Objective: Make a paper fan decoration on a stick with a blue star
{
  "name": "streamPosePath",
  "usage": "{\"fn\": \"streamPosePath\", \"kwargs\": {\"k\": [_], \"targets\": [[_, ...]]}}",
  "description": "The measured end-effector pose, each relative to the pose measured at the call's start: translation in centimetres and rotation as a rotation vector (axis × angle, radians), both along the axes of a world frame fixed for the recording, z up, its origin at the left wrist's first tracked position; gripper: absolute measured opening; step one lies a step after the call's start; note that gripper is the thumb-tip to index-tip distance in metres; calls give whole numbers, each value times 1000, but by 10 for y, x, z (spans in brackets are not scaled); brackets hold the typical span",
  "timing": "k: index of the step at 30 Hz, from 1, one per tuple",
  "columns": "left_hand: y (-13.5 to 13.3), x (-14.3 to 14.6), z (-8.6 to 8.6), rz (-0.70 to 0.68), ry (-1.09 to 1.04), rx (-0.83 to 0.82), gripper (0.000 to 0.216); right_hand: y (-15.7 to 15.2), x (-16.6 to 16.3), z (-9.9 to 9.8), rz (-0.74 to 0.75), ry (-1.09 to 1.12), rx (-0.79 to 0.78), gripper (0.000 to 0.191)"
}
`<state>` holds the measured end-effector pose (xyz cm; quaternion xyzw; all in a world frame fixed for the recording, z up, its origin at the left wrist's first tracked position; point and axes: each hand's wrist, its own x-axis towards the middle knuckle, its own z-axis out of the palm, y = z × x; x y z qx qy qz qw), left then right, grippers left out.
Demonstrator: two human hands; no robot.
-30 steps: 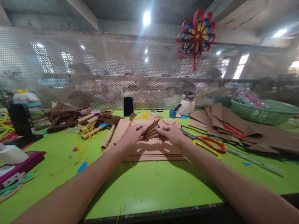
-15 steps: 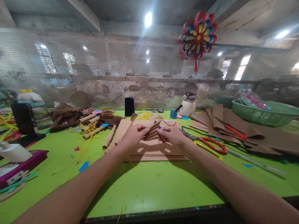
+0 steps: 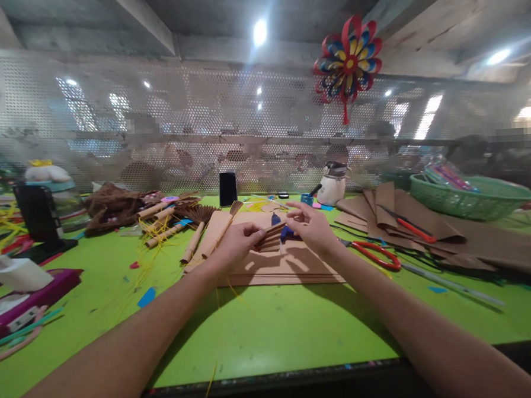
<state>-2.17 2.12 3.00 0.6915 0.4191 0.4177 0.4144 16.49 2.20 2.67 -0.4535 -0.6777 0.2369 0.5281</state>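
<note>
My left hand (image 3: 245,238) is closed on a folded piece of brown paper (image 3: 271,237) with pleats like a small fan, pinched between thumb and fingers. Just to its right, my right hand (image 3: 309,223) is raised with its fingers apart and nothing visible in them. A dark blue object (image 3: 287,233) shows between the hands, partly hidden, so I cannot make out its kind. Under both hands lie stacked sheets of brown card (image 3: 273,276). Rolled brown paper tubes (image 3: 193,243) rest to the left of my left hand.
Red-handled scissors (image 3: 377,253) lie beside my right forearm. Brown paper sheets (image 3: 485,235), a red-handled tool (image 3: 416,229) and a green basket (image 3: 470,203) are on the right. A phone (image 3: 228,189) and a white jug (image 3: 332,186) stand behind. A purple power strip (image 3: 39,303) sits left.
My right hand has let go of the pleated paper, lifted slightly and spread its fingers. More of the dark blue object shows now. My left hand still grips the paper.
</note>
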Motion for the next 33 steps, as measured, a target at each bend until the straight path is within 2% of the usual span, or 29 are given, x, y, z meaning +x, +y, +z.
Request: {"fn": "streamPosePath", "kwargs": {"k": [3,6,11,14,17,28,33], "targets": [[2,-1,-2,-18,-2,7,27,-5,2,2,95,-361,232,37],[4,-2,-4,-26,7,9,27,-8,1,1,150,-544,305,39],[7,-3,-8,-57,9,-37,27,-9,0,-1,197,-554,255,38],[8,-4,-9,-58,4,-31,28,-12,-1,-1,246,-588,284,49],[7,-3,-7,-52,8,-27,28,-15,-3,-3,229,-627,313,54],[1,-2,-2,-34,37,-17,35,-15,-7,-5,202,-555,338,44],[4,-2,-6,-80,-36,-62,34,-15,-7,-5,187,-548,363,38]]}}
